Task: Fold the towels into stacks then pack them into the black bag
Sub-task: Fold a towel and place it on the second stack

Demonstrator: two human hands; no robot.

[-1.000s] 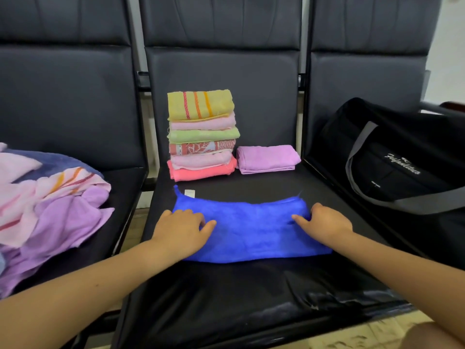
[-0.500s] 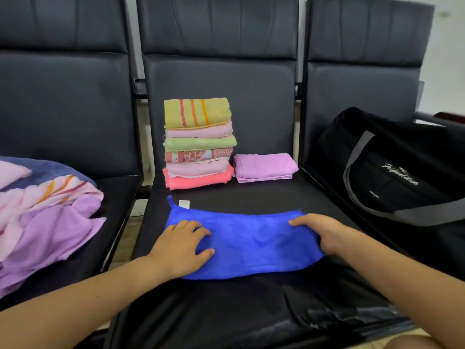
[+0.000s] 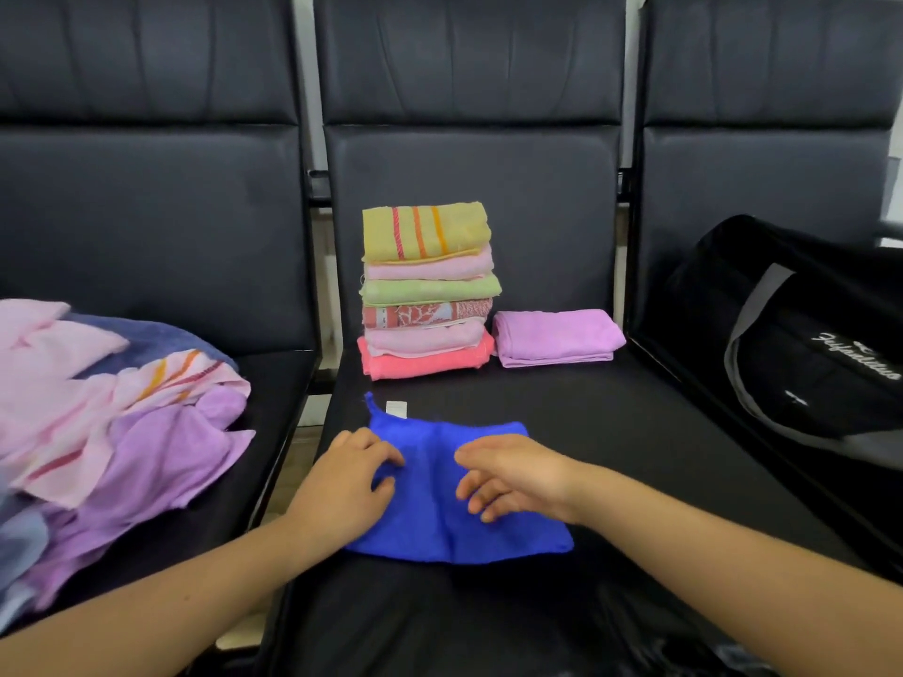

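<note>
Both hands, left (image 3: 348, 486) and right (image 3: 513, 476), rest loosely open on the blue towel (image 3: 440, 510).

Three black padded chairs (image 3: 469, 197) are standing side by side. Pale floor (image 3: 298, 447) is showing between them.

Blue towel (image 3: 469, 500) lies folded on the middle seat; six-towel stack (image 3: 427, 290) and purple towel (image 3: 554, 337) behind it; black bag (image 3: 806, 344) right
</note>
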